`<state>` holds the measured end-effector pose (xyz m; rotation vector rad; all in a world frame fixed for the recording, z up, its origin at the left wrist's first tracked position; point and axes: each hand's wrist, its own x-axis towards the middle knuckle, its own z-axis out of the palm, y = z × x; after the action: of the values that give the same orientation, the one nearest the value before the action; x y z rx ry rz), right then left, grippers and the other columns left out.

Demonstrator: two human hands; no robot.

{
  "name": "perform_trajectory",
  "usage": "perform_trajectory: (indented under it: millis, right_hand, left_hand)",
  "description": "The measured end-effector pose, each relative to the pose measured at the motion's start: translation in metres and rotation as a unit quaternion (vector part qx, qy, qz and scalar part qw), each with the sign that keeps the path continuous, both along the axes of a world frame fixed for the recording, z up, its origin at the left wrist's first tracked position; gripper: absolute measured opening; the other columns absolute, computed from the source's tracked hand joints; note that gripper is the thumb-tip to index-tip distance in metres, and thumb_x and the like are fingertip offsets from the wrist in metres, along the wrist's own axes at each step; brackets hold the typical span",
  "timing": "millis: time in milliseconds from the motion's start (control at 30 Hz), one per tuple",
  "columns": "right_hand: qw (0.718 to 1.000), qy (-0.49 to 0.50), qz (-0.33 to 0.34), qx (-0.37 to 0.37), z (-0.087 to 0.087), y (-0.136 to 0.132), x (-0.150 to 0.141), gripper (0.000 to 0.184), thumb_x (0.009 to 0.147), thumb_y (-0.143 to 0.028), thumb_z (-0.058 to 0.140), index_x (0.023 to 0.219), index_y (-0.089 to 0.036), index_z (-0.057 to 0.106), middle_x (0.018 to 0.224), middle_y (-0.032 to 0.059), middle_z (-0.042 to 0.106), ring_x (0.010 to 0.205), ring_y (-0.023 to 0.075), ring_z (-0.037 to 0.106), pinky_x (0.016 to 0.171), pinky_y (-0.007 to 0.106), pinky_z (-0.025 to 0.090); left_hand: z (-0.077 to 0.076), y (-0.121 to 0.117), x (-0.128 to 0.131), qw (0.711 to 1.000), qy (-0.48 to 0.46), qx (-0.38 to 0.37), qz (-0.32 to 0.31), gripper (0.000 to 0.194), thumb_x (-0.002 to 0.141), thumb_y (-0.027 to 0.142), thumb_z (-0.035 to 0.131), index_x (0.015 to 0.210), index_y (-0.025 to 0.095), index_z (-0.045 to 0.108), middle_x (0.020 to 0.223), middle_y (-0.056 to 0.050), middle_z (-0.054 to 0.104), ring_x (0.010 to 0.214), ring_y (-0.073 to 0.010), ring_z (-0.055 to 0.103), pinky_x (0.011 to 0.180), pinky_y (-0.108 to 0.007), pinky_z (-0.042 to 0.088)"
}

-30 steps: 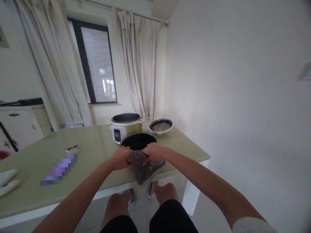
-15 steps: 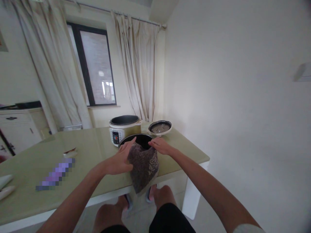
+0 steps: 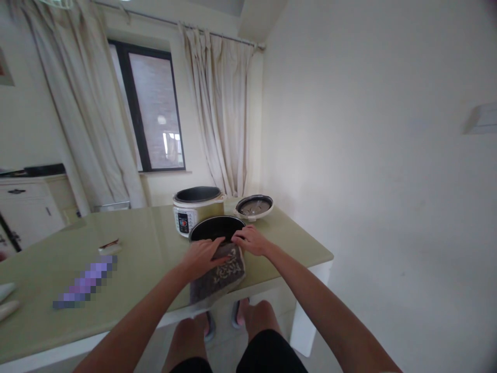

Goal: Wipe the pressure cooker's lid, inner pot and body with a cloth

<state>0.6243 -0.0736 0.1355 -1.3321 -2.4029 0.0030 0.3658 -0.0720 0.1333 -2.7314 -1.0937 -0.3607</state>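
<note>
Shift: in the last half-second the fuzzy grey-brown cloth with a pale curling pattern (image 3: 228,273) has changed from a hanging point to a squarer, flatter fall; the bare left hand (image 3: 199,257) has come down across it, the bare right hand (image 3: 251,240) staying by the rim.
Table: glossy pale-green top, white edge (image 3: 143,246), stretching well away leftward.
Cooker: squat white-and-gold drum, dark control panel, mouth open (image 3: 212,209), just behind the pot.
Pot: round, dark, smooth-walled vessel (image 3: 215,226), open upward near the table's front.
Lid: round, white-rimmed, grey underside up (image 3: 254,206), right of the cooker.
Cloth: against the pot's near side, from the rim down toward the table edge; longer run slants upper right to lower left. Soft-looking nap, limp border.
Bearing: directly under the left hand, the nearer one; the right meets only its top right corner.
Hands: close together, not joined. Left thumb lies over the pattern, right fingers bent at the rim; gripping or merely pressing, I can't tell.
</note>
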Motion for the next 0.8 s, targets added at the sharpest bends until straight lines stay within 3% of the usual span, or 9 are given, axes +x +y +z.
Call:
perform_trajectory:
  millis: [100,200,300,467,567,667,800]
  right_hand:
    - [1.000,0.013,-0.003,-0.014,0.003,0.011,0.002,0.054,0.115,-0.048,0.035,0.104,-0.021,0.080,0.093,0.0031,0.079,0.095,0.0169,0.070,0.096,0.029,0.040]
    - [0.999,0.010,-0.031,-0.007,0.005,0.019,-0.010,0.060,0.115,-0.050,0.035,0.094,-0.018,0.081,0.084,0.0043,0.079,0.090,0.0182,0.071,0.091,0.029,0.041]
    - [0.998,0.003,-0.067,0.006,0.002,0.012,-0.039,0.067,0.113,-0.058,0.032,0.086,-0.017,0.079,0.081,0.0077,0.078,0.086,0.0215,0.071,0.090,0.033,0.041]
    - [0.998,0.011,-0.031,0.061,-0.011,-0.015,-0.078,0.066,0.105,-0.073,0.036,0.110,-0.019,0.073,0.091,0.0105,0.079,0.086,0.0245,0.071,0.090,0.037,0.042]
    - [0.995,0.068,0.012,0.066,-0.016,-0.018,-0.063,0.066,0.106,-0.072,0.035,0.111,-0.017,0.071,0.085,0.0077,0.077,0.084,0.0224,0.070,0.095,0.037,0.041]
    - [0.992,0.098,0.036,0.065,-0.016,-0.010,-0.034,0.064,0.107,-0.070,0.036,0.107,-0.017,0.071,0.076,0.0037,0.073,0.076,0.0201,0.067,0.093,0.037,0.041]
    - [0.995,0.061,0.006,0.073,-0.013,0.000,-0.018,0.063,0.113,-0.058,0.030,0.086,-0.019,0.071,0.075,0.0049,0.072,0.076,0.0192,0.066,0.088,0.036,0.040]
  left_hand:
    - [0.000,0.017,-0.035,0.998,-0.020,-0.004,-0.062,0.037,0.100,0.055,0.059,0.107,0.020,0.071,0.110,-0.013,0.077,0.110,-0.0312,0.070,0.098,-0.042,0.049]
    - [-0.002,0.021,-0.046,0.996,-0.055,0.025,-0.058,0.031,0.099,0.049,0.063,0.103,0.020,0.071,0.108,-0.012,0.078,0.109,-0.0312,0.070,0.099,-0.044,0.048]
    - [-0.009,0.012,-0.033,0.996,-0.050,0.065,-0.021,0.030,0.098,0.049,0.064,0.097,0.021,0.072,0.095,-0.009,0.078,0.096,-0.0305,0.072,0.091,-0.044,0.049]
    - [-0.018,-0.010,-0.002,0.993,-0.050,0.103,0.022,0.023,0.098,0.039,0.064,0.107,0.020,0.074,0.094,-0.011,0.080,0.091,-0.0298,0.075,0.084,-0.043,0.047]
    - [-0.016,-0.011,-0.009,0.993,-0.046,0.103,-0.023,0.030,0.099,0.050,0.062,0.099,0.023,0.073,0.090,-0.007,0.080,0.084,-0.0263,0.074,0.079,-0.040,0.046]
    - [-0.013,-0.002,-0.036,0.988,-0.056,0.105,-0.099,0.039,0.100,0.057,0.060,0.085,0.023,0.068,0.081,-0.005,0.075,0.078,-0.0232,0.070,0.077,-0.038,0.045]
    - [-0.011,0.008,-0.054,0.983,-0.085,0.104,-0.127,0.038,0.098,0.058,0.063,0.086,0.022,0.065,0.088,-0.005,0.075,0.087,-0.0235,0.069,0.085,-0.038,0.046]
